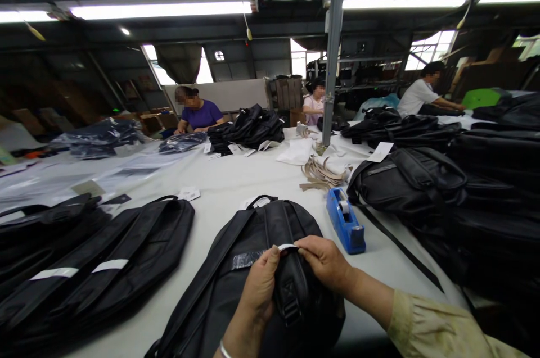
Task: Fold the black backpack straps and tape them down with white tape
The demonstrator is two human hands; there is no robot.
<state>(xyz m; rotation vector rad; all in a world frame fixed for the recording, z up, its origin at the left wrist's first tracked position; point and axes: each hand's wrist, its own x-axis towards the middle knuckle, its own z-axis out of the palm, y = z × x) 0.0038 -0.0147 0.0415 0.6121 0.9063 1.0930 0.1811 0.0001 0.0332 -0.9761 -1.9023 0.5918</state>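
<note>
A black backpack [219,290] lies in front of me on the white table, its shoulder straps facing up. Across one strap runs a short white band [287,247]. My left hand [260,285] pinches the band's left end between thumb and fingers. At its right end, my right hand [323,259] is closed on the band too, fingers pressed against the strap. A shiny clear strip [247,259] shows on the backpack just left of my hands. Beyond my right hand stands a blue tape dispenser [343,220].
Another black backpack [139,257] with white bands on its straps lies to the left. Black bags [476,200] are piled high on the right. Tan strips [323,172] lie heaped near a grey post [335,49]. Several co-workers sit farther back, one in a purple shirt [205,115].
</note>
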